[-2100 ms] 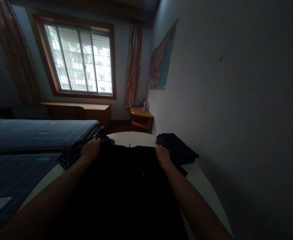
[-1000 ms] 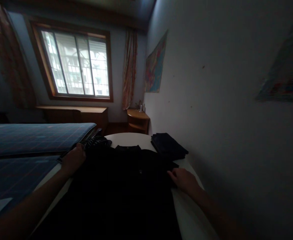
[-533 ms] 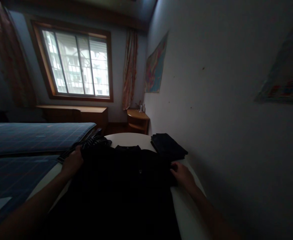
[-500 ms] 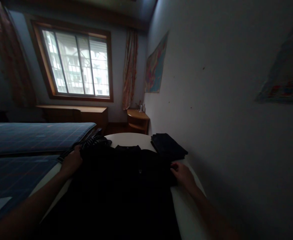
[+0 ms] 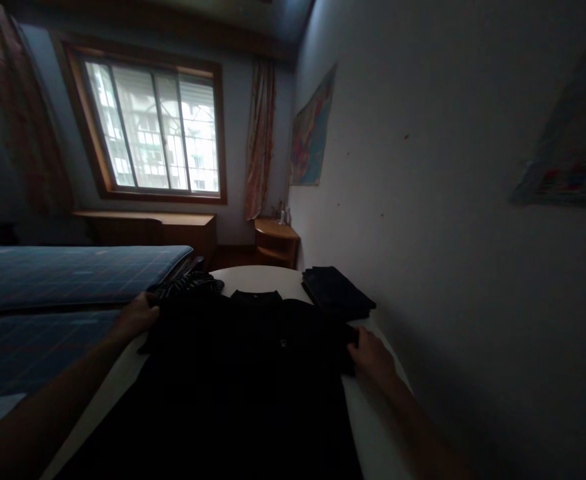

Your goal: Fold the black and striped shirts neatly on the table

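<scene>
A black collared shirt lies spread out, its collar at the far side and a small pale mark on the chest. My left hand is closed on the sleeve at the left. At the other side my right hand grips the right sleeve's edge between thumb and fingers. Under the shirt is a round white table. Dark folded clothes are stacked past the right sleeve. A black striped cloth sits crumpled beyond the left sleeve, partly covered by it.
A bed with a blue checked mattress adjoins the table on the left. The white wall runs close along the right. Farther back are a wooden desk and a corner shelf below the window.
My left hand has moved slightly left, drawing the left sleeve outward. My right hand has shifted a little right, and the right sleeve is stretched straighter.
</scene>
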Demonstrator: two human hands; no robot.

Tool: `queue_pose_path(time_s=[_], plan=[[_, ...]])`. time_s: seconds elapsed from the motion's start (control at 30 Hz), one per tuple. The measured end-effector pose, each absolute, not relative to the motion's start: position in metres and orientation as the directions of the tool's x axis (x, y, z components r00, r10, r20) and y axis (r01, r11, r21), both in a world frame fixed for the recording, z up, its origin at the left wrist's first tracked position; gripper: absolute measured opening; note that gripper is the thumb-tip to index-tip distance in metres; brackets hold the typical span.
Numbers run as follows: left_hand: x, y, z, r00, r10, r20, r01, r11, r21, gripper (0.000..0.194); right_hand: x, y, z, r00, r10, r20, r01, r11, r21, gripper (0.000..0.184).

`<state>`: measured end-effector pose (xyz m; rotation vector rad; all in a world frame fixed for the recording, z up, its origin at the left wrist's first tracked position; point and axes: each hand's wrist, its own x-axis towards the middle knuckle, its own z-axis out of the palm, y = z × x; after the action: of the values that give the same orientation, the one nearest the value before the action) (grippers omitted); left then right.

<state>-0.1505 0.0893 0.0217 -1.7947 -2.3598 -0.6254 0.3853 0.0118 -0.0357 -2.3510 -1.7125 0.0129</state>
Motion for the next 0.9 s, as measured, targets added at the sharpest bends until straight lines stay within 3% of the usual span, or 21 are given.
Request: queue_pose_path(time_s=[0.1, 0.2, 0.3, 0.43, 0.5, 0.7, 0.9], plan=[[-0.122, 0.085, 0.020, -0.195, 0.899, 0.391, 0.973, 0.128, 0.192, 0.041, 0.389, 0.022, -0.030, 0.332, 0.940, 0.073, 0.934, -0.317, -0.165, 0.050], [-0.072, 0.077, 0.009, -0.072, 0.894, 0.441, 0.990, 0.009, 0.143, 0.043, 0.395, 0.034, -0.025, 0.331, 0.944, 0.003, 0.930, -0.326, -0.173, 0.046], [-0.011, 0.054, -0.011, 0.197, 0.873, 0.446, 0.956, -0.273, 0.111, 0.045, 0.393, 0.041, -0.024, 0.365, 0.931, 0.006, 0.918, -0.359, -0.165, 0.045], [0.056, 0.009, -0.039, 0.491, 0.848, 0.199, 0.822, -0.526, 0.216, 0.066, 0.381, 0.038, -0.030, 0.406, 0.910, 0.080, 0.907, -0.391, -0.157, 0.045], [0.074, -0.011, -0.047, 0.587, 0.804, 0.095, 0.764, -0.589, 0.262, 0.067, 0.376, 0.034, -0.031, 0.392, 0.912, 0.122, 0.912, -0.368, -0.183, 0.040], [0.081, -0.039, -0.043, 0.723, 0.691, 0.008, 0.650, -0.684, 0.332, 0.074, 0.364, 0.029, -0.026, 0.433, 0.877, 0.208, 0.851, -0.322, -0.414, 0.038], [0.082, -0.036, -0.041, 0.744, 0.668, -0.005, 0.624, -0.691, 0.365, 0.076, 0.339, 0.024, -0.017, 0.376, 0.843, 0.384, 0.699, 0.015, -0.715, 0.041]])
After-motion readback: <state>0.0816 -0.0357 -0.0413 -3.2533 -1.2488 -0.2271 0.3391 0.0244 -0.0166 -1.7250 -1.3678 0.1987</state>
